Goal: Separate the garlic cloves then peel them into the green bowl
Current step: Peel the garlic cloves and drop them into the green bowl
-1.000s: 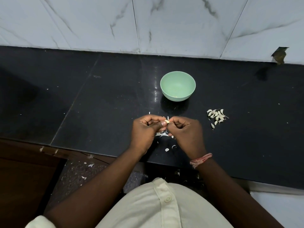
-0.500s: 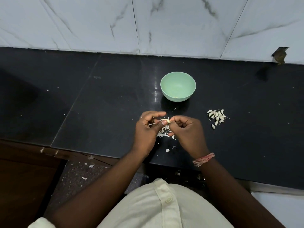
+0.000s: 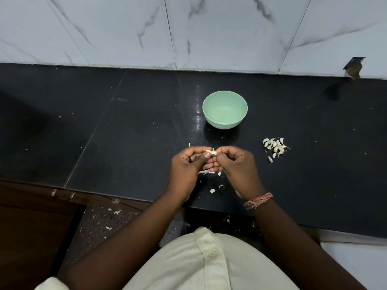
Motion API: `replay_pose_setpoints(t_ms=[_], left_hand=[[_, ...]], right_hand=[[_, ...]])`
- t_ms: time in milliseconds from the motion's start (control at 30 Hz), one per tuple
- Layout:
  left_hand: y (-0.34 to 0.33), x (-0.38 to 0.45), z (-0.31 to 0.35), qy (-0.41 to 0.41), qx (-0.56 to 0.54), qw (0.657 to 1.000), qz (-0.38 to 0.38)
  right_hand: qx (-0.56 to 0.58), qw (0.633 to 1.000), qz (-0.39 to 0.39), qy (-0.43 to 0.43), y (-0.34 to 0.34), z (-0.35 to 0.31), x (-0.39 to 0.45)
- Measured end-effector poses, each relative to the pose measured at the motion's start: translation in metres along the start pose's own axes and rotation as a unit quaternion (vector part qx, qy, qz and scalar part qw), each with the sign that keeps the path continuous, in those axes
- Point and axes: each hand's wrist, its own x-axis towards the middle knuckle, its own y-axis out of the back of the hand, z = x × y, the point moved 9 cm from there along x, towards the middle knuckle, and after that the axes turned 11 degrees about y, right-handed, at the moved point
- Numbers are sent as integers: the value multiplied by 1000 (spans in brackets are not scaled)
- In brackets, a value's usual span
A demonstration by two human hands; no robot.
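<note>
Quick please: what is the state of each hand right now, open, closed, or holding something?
Left hand: closed, pinching the garlic clove being peeled.
Right hand: closed, pinching the same clove, at its skin.

The person wears a cream button-front shirt (image 3: 209, 262) with one round button (image 3: 213, 252) visible. A frayed pink thread band (image 3: 258, 200) encircles the right wrist. Forearms are bare.

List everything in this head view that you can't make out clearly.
- Garlic clove: mostly hidden by the grip of the left hand and right hand; how far peeled, unclear.
- Green bowl: pale specks on its bottom, too small to identify.
- Garlic pile: too small to count.
- Peel scraps: partly under the hands.
</note>
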Motion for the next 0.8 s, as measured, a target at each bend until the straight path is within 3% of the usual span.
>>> replay_pose_setpoints(t_ms=[133,233,467,633,800], left_hand=[[-4,0,-13,77,-157,984,-28],[-4,0,-20,107,-209,972,-26],[5,0,-25,131,-211,969,19],[11,2,-38,150,-216,963,65],[7,4,-39,166,-227,958,53]], right_hand=[[40,999,24,-15,4,4,0],[-2,999,43,3,11,3,1],[-198,974,55,92,21,-8,2],[-196,976,20,94,13,7,4],[-216,969,0,119,4,5,0]])
